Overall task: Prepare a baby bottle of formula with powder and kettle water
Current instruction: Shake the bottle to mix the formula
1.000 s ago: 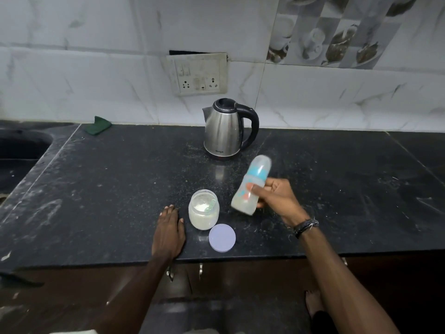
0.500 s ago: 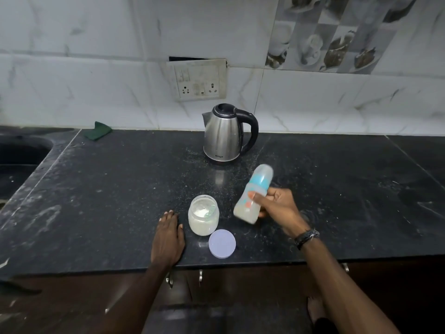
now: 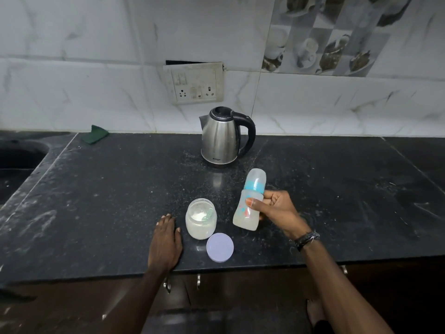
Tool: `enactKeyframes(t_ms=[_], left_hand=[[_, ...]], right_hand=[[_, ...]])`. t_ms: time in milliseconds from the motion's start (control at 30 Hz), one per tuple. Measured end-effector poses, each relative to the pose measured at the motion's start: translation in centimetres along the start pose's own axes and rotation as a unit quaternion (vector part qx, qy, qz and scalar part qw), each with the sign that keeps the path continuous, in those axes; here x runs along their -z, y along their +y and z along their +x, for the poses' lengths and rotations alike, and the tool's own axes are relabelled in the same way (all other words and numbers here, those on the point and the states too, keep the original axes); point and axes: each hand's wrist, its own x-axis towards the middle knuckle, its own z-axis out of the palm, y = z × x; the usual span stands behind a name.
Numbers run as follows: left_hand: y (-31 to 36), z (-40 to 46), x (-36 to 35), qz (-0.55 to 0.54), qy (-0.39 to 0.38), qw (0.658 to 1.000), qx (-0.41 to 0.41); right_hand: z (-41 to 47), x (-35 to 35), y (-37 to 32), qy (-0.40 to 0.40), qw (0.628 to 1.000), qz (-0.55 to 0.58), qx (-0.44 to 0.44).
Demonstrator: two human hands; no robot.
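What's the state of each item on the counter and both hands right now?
baby bottle: capped, tilted, held off the counter, cloudy liquid at the bottom.
right hand: closed around the bottle.
left hand: flat on the counter, empty, beside the jar.
powder jar: upright, open, white powder and a scoop inside.
jar lid: off, flat on the counter by the jar.
kettle: upright, lid shut, handle to the right.
green cloth: lying by the wall.

Home kitchen: black stone counter (image 3: 96, 201), sink (image 3: 19, 153) at 9 o'clock, steel kettle (image 3: 222, 138) at 12, wall socket plate (image 3: 195, 83) above, marble-look tiles (image 3: 72, 44), teacup-print tile (image 3: 320, 34) at 1.
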Motion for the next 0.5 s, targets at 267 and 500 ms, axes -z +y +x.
enactKeyframes(t_ms=[267, 500], left_hand=[[0.05, -0.01, 0.15, -0.006, -0.010, 1.000, 0.006], [0.35, -0.06, 0.42, -0.005, -0.009, 1.000, 0.007]], right_hand=[[0.08, 0.25, -0.13, -0.016, 1.000, -0.011, 0.009], [-0.06, -0.34, 0.14, -0.027, 0.999, -0.029, 0.009]])
